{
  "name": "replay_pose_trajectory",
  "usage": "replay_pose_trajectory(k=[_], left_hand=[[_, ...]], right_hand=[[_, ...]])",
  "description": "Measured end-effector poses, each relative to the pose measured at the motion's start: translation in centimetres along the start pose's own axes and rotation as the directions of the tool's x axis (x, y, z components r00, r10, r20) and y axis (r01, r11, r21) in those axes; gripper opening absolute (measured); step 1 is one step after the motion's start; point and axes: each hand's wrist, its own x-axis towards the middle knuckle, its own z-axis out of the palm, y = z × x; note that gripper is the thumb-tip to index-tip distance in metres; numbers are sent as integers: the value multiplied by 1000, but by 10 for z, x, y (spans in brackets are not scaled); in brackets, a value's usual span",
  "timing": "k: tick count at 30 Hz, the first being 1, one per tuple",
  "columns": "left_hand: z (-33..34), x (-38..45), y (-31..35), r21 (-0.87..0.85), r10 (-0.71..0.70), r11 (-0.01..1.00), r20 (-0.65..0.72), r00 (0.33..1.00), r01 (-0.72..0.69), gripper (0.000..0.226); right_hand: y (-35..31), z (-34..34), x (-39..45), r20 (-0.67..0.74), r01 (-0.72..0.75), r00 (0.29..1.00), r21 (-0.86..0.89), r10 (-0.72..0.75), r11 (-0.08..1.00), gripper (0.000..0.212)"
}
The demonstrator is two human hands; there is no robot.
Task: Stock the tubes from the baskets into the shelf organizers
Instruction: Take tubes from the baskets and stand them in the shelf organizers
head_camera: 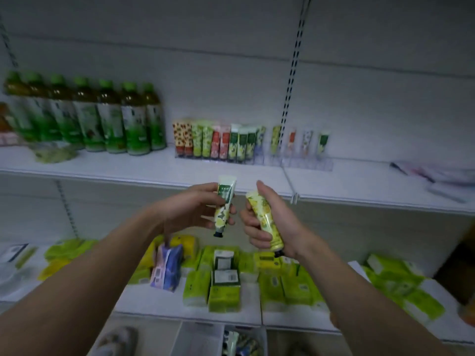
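left hand (203,209) grip holding green-labelled tube (224,205), right hand (270,222) grip holding yellow tube (264,219), below shelf organizers (295,163) part-filled

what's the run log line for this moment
left hand: holds green tube | right hand: holds yellow tube | organizer: slots free

Green-and-white floral tube (224,205) with a black cap at centre; at its three o'clock, a yellow tube (264,222) with leafy print. Up at twelve o'clock, racked tubes (218,142) run red-spotted, lime, coral, dark green. Green-capped amber bottles (102,116) at ten. Lime and yellow packs (223,286) at six.
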Motion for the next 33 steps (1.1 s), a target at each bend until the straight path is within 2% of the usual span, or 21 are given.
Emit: replay_pose_trajectory(k=[3,6,11,14,18,27,33], left_hand=[[14,-9,39,-8,91,996,-58,994,-91,30],[26,-14,65,5,137,990,-105,985,-138,27],[34,-10,85,95,238,969,-134,962,-226,33],[36,2,98,120,308,951,-241,920,-286,28],[29,35,117,97,306,952,-255,917,-290,30],[-8,163,147,189,333,939,-284,899,-288,20],[-41,222,166,232,376,921,-333,864,-312,17]], right_hand=[[-40,15,-19,-81,95,990,-200,-113,975,48],[-68,23,-37,-194,228,933,-328,-302,917,35],[-93,8,-46,-275,220,849,-592,-451,775,28],[-109,-8,-44,-354,266,784,-551,-510,791,21],[-140,-40,-26,-410,341,696,-533,-589,774,14],[-163,-147,68,-413,296,691,-588,-594,753,16],[-172,-189,132,-469,353,627,-540,-621,764,21]])
